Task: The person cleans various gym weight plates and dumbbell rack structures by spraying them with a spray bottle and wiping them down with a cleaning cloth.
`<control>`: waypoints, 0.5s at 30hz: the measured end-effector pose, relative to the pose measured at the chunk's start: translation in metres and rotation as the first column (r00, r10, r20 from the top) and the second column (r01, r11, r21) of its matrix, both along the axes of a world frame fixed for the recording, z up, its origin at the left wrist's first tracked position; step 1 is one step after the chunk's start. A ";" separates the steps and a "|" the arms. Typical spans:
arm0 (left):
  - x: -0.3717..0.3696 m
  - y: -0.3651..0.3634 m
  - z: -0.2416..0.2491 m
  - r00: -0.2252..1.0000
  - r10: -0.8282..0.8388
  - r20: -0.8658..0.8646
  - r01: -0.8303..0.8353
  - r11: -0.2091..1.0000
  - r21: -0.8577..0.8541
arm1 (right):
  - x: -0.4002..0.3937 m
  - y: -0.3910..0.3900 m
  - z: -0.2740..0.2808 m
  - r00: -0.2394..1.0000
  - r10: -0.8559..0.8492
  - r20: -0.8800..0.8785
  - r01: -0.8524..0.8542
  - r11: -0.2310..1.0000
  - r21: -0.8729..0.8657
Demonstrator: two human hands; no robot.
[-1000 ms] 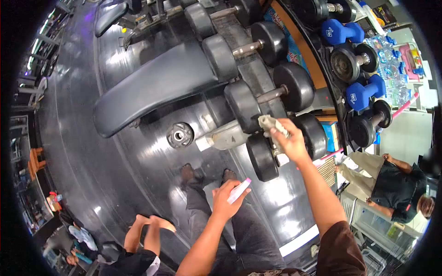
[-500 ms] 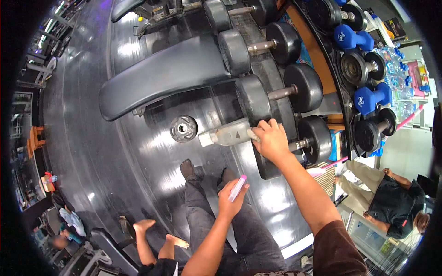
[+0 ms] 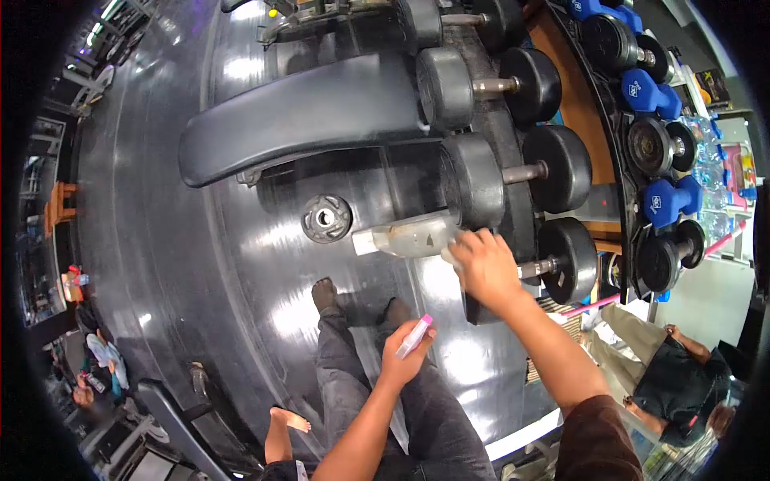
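My left hand [image 3: 407, 357], in front of my legs, is closed around a small translucent stick-shaped item [image 3: 414, 337] with a bright pink end. My right hand [image 3: 487, 268] reaches to the end of the dumbbell rack, fingers bent over a small whitish, cloth-like piece [image 3: 451, 256]. Right by those fingertips is a grey, worn metal foot [image 3: 413, 236] with a white end, sticking out over the floor. A large black dumbbell [image 3: 525, 173] rests on the rack just beyond my hand. Another dumbbell [image 3: 568, 260] is partly hidden behind my right hand.
A black padded bench [image 3: 297, 120] stands ahead, and a round weight plate [image 3: 326, 218] lies on the black floor. Smaller blue dumbbells [image 3: 672, 200] fill an upper shelf at right. A person in black [image 3: 682, 377] is at the lower right; another person's bare foot [image 3: 290, 419] shows lower left.
The view has shifted, so the rack and bench sit further right and slightly differently. My right hand has moved a little away from the rack foot. My left hand keeps its hold.
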State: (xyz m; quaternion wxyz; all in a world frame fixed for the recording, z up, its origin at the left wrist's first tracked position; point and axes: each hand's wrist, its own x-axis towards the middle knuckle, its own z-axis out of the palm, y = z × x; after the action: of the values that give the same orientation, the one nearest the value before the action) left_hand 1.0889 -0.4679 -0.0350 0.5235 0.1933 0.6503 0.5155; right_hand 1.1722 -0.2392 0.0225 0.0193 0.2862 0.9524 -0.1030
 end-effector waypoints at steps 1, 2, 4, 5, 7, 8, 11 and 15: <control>-0.002 -0.002 0.003 1.000 0.007 -0.002 -0.007 1.000 -0.014 | -0.007 0.010 -0.003 0.995 -0.044 0.094 0.051 0.996 -0.067; -0.001 -0.006 0.008 1.000 0.009 0.003 -0.009 0.999 -0.034 | -0.003 0.008 -0.005 0.997 -0.053 0.054 0.056 0.996 -0.067; -0.007 -0.013 0.016 0.999 0.034 0.019 -0.032 0.995 -0.093 | 0.018 -0.008 0.003 1.000 0.013 0.017 -0.013 1.000 -0.019; -0.012 -0.014 0.020 0.998 0.048 0.026 -0.045 0.992 -0.114 | 0.037 -0.025 0.016 0.996 0.090 0.018 -0.091 0.995 0.040; -0.020 -0.022 0.027 0.996 0.041 -0.084 -0.049 0.994 -0.094 | 0.089 -0.059 0.021 0.957 0.287 0.026 -0.288 0.951 0.113; -0.024 -0.021 0.037 0.992 0.050 -0.117 -0.060 0.994 -0.087 | 0.107 -0.073 0.023 0.934 0.354 0.049 -0.358 0.927 0.113; -0.029 -0.025 0.048 0.994 0.041 -0.103 -0.052 0.992 -0.113 | 0.109 -0.065 0.025 0.921 0.390 0.005 -0.389 0.918 0.074; -0.031 -0.026 0.054 0.992 0.026 -0.124 -0.038 0.995 -0.093 | 0.051 -0.045 0.025 0.982 0.189 0.029 -0.191 0.978 0.085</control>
State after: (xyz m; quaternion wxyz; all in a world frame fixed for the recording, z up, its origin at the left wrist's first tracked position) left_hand 1.0580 -0.4936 0.0189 0.4830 0.1888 0.7079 0.4795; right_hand 1.2237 -0.2842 0.0478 0.0266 0.1958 0.9787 -0.0560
